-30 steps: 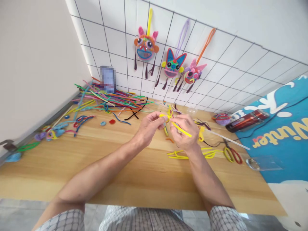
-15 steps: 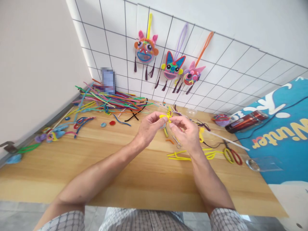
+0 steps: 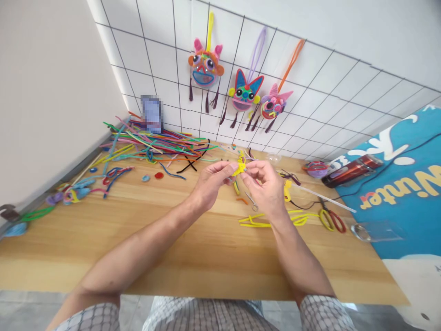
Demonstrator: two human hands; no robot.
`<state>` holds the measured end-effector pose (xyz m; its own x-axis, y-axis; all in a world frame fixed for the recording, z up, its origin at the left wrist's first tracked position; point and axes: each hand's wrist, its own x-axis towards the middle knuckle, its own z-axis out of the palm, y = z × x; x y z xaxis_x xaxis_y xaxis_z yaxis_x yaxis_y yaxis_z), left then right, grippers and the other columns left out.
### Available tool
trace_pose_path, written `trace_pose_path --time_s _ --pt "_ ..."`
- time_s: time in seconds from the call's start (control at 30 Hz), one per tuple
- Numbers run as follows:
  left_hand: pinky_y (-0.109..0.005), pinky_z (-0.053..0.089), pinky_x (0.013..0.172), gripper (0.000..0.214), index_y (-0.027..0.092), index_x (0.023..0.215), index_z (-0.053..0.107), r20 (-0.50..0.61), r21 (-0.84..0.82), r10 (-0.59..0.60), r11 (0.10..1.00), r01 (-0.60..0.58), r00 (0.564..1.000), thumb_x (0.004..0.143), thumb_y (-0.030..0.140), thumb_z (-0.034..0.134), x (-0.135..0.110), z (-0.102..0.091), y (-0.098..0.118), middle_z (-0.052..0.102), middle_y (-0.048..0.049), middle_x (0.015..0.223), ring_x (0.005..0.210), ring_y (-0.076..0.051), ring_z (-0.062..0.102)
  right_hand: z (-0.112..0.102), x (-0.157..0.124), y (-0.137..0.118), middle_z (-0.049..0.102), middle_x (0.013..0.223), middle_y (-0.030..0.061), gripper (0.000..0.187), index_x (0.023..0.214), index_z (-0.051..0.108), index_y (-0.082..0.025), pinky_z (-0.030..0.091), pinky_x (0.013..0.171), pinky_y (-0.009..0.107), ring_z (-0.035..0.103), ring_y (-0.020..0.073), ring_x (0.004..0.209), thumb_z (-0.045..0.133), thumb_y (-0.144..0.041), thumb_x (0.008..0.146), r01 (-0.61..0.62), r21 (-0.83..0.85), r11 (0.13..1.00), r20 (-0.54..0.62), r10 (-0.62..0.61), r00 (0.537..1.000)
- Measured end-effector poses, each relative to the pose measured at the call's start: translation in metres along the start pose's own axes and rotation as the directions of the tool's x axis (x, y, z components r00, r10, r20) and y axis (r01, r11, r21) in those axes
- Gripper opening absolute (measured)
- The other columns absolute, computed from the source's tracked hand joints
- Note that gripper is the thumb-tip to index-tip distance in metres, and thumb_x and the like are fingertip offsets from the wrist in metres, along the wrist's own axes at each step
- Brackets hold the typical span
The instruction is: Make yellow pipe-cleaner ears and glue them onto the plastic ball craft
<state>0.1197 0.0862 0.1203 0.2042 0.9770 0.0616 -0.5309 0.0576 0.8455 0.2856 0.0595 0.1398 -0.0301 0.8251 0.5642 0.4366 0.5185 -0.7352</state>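
Observation:
My left hand (image 3: pixel 213 184) and my right hand (image 3: pixel 265 186) meet above the middle of the wooden table (image 3: pixel 193 248). Both pinch a small yellow pipe-cleaner piece (image 3: pixel 239 167) between thumb and fingertips, held a little above the tabletop. Under my right hand lie an orange scrap (image 3: pixel 243 201) and a small metal ring clip (image 3: pixel 253 205). Bent yellow pipe cleaners (image 3: pixel 257 221) lie just right of my right wrist.
A heap of coloured pipe cleaners (image 3: pixel 155 142) fills the back left. Three pipe-cleaner masks (image 3: pixel 241 87) hang on the wire grid wall. Scissors (image 3: pixel 330 218), a white stick (image 3: pixel 327 198), a red cylinder (image 3: pixel 351 170) and a blue printed box (image 3: pixel 406 193) sit on the right.
The long yellow pipe-cleaner tail that stuck out past my right hand a second ago is gone; only a small yellow bundle shows between my fingertips. Both hands stay together.

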Motion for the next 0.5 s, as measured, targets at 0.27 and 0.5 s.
trace_pose_path --time_s 0.27,0.5 --pt "-0.024 0.041 0.064 0.044 0.02 0.079 0.083 0.028 -0.05 -0.045 0.998 0.046 0.999 0.063 0.056 0.101 -0.0006 -0.0001 0.0014 0.069 -0.0008 0.076 0.068 -0.01 0.053 -0.0034 0.0091 -0.0014 0.073 0.075 -0.0009 0.024 0.093 0.07 -0.022 0.05 0.062 0.027 0.064 0.0139 0.064 0.083 -0.039 0.08 -0.289 0.192 0.938 0.124 0.269 0.955" --pt "-0.027 0.043 0.066 0.039 0.02 0.081 0.083 0.036 0.119 0.04 0.992 -0.044 0.999 0.07 0.054 0.097 -0.0009 0.001 0.0019 0.068 -0.0005 0.073 0.067 -0.012 0.052 -0.002 0.0091 -0.0005 0.063 0.064 -0.0043 0.017 0.077 0.067 -0.022 0.043 0.056 0.026 0.052 0.0112 0.057 0.075 -0.036 0.08 -0.251 0.098 0.963 0.095 0.242 0.966"
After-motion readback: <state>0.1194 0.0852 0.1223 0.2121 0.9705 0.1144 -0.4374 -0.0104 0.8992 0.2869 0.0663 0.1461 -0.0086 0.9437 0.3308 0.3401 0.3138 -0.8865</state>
